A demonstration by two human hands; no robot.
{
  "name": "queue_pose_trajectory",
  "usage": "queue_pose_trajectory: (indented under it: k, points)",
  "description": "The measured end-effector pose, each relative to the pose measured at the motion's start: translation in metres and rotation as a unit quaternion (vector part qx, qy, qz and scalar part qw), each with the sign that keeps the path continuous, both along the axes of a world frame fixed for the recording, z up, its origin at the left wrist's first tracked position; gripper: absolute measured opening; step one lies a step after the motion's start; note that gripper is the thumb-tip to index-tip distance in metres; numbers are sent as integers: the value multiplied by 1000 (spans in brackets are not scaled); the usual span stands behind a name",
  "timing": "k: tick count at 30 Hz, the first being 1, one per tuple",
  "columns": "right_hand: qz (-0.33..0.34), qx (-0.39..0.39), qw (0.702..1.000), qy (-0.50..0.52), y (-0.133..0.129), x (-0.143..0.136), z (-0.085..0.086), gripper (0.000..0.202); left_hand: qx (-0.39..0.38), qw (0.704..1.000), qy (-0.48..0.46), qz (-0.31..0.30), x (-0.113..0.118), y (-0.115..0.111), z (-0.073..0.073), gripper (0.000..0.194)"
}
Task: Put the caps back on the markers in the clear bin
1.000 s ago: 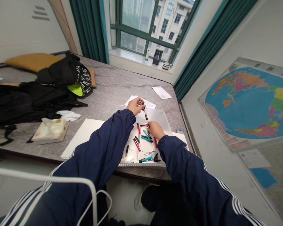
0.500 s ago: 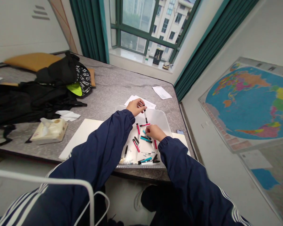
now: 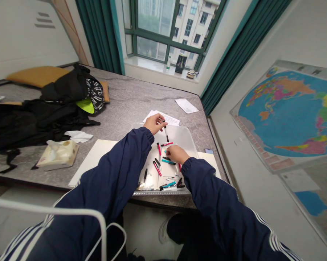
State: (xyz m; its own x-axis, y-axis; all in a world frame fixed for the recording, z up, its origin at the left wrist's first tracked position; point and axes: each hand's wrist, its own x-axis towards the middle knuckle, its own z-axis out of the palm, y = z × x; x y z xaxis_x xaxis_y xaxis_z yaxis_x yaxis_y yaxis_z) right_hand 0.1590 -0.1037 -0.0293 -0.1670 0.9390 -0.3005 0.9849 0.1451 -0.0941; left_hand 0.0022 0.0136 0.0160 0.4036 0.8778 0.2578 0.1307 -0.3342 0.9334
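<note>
My left hand [image 3: 154, 124] pinches a black-and-white pen [image 3: 166, 133] over the far part of a clear plastic tray [image 3: 189, 137]. The pen hangs steeply with its black end down. Lower and to the right, my right hand [image 3: 176, 154] has its fingers closed over the tray's contents. A bit of teal shows at its fingertips, but what they grip is hidden. Around it lie a teal pen [image 3: 168, 162], a red pen part [image 3: 157, 169] and another red piece [image 3: 159, 149]. Several black, teal and white pen parts [image 3: 172, 185] are heaped at the near edge.
Paper sheets [image 3: 186, 106] lie beyond the tray, and pale boards [image 3: 94, 156] stick out beneath it. A tissue pack [image 3: 60, 155] and black bags [image 3: 38, 117] are on the left. A white tubular frame [image 3: 70, 211] crosses the lower left. A wall map [image 3: 285, 116] hangs at right.
The view has shifted slightly. My left hand still holds the pen in nearly the same place, and my right hand has moved very little.
</note>
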Motion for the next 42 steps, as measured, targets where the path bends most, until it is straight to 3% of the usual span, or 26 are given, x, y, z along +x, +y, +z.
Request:
queue_pose_trajectory:
  k: [12,20,25,32,42]
  points:
    - [-5,-25,999,21,1,0,3,14,-13,1000,7,7,0,-3,3,33]
    - [-8,-51,997,63,1,5,1,37,-23,999,-13,20,0,-4,8,34]
    - [-61,41,995,67,1,7,9,17,-23,1000,-5,18,0,-2,7,32]
    - [6,-13,1000,21,3,2,2,10,-20,999,-21,15,1,0,5,30]
    - [31,-25,999,-2,-1,-3,2,16,-11,999,-35,19,2,0,3,29]
